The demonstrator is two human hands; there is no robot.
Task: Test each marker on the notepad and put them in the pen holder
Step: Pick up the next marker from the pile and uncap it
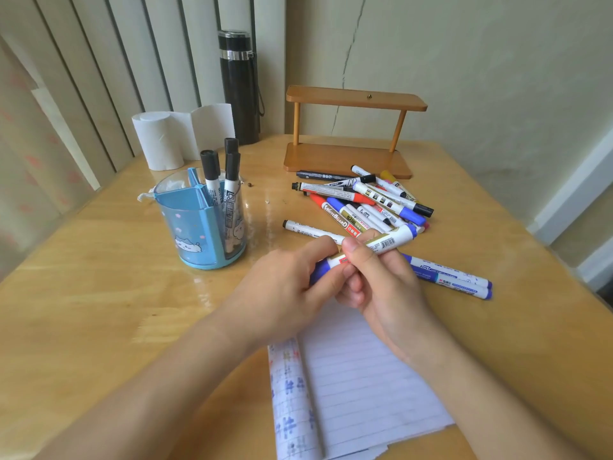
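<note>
Blue marker (pixel 384 242), white along the barrel with blue at both ends, lies slanted between our two hands, held in the air above the far edge of the notepad (pixel 365 376). Our left hand (pixel 282 287) curls its fingers and thumb round the lower, capped end. Our right hand (pixel 381 280) pinches the barrel between thumb and fingers nearer the upper end. We cannot tell whether the cap is loose or seated.

The notepad lies open on a lined page just below the hands, with earlier pages rolled back along its left side (pixel 288 393), showing blue scribbles. To the right of our right hand two more markers (pixel 457 277) with blue ends lie side by side on the table (pixel 99 293). Beyond the blue marker sits a loose pile of markers (pixel 365 200) in black, red, blue and yellow, crossing one another, and a single black-tipped marker (pixel 308 229) lies apart on its near left.

To the left stands the pen holder (pixel 199 227), blue and see-through, split into compartments, with black-capped markers (pixel 210 174) upright in its right one. Behind the pile is a small wooden shelf (pixel 348 127); a black flask (pixel 238 88) and a white paper roll (pixel 166 141) stand at the far left of the table.
</note>
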